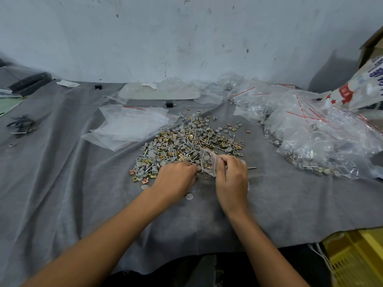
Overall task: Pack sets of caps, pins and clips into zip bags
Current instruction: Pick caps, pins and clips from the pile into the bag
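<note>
The right hand (231, 177) has its grip closed on a small zip bag (208, 162) with caps and clips inside. The left hand (176, 177) bunches its fingertips at the bag's edge; I cannot tell whether that grip holds anything. Just beyond both grips, the pile (186, 141) of caps, pins and clips covers the worktop (62, 183). Filled bags (310, 137) lie well right of the right grip.

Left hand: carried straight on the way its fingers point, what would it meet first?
Most likely the small clear plastic zip bag that the right hand pinches. The left hand points towards it from close by, though depth is unclear and whether they touch cannot be told.
</note>
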